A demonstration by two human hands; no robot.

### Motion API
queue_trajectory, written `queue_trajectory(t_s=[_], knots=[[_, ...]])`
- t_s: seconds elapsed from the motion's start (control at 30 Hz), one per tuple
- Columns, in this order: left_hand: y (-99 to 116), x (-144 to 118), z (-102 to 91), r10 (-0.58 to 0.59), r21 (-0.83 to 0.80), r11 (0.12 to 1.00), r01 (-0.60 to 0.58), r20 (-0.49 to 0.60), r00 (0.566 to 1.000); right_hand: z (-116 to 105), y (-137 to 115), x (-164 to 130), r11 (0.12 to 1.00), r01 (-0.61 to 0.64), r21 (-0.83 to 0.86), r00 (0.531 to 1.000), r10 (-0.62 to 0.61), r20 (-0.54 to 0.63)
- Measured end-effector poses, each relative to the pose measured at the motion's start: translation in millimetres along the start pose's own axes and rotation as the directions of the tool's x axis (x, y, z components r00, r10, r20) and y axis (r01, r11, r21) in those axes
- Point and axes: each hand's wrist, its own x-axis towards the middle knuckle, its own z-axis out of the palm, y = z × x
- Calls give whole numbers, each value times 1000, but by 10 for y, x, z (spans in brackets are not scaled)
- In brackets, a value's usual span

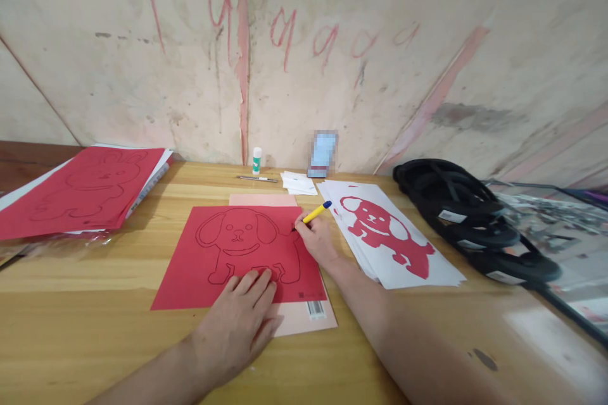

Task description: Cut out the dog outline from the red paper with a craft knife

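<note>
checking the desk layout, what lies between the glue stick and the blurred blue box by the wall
In the head view, between the glue stick and the blue box lie a thin pen-like tool and a small stack of white paper slips on the wooden table.

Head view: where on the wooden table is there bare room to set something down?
Bare wood runs along the table's near-left edge, below the red dog sheet and left of the left hand, and between that sheet and the red rabbit stack. It is crowded on the right: right hand with pen, white cutout sheets, black hoops.
</note>
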Motion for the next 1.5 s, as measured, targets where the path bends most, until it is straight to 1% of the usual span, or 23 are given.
queue_trajectory(t_s=[0.4, 0.57, 0.7, 1.07, 1.3, 1.5], knots=[[0, -7, 2, -3, -2, 1000, 3, 24, 1000, -4, 5, -3, 1000, 13, -7, 1000, -13, 25], [2, 2, -10, -3, -3, 1000, 3, 20, 1000, -3, 0, -2, 1000, -6, -22, 1000, 7, 16], [10, 10, -19, 0, 11, 1000, 0, 35, 999, -1, 8, -4, 1000, -11, -4, 1000, 11, 15], [0, -9, 3, -5, 10, 1000, 5, 22, 1000, -7, -7, -2, 1000, 6, -5, 999, -6, 34], [1, -9, 11, -11, -15, 1000, 11, 1, 1000, -4, -6, -4, 1000, -4, -5, 1000, 4, 21], [5, -1, -12, -5, 8, 1000, 5, 24, 1000, -6, 15, 5, 1000, 26, -2, 999, -26, 48]])
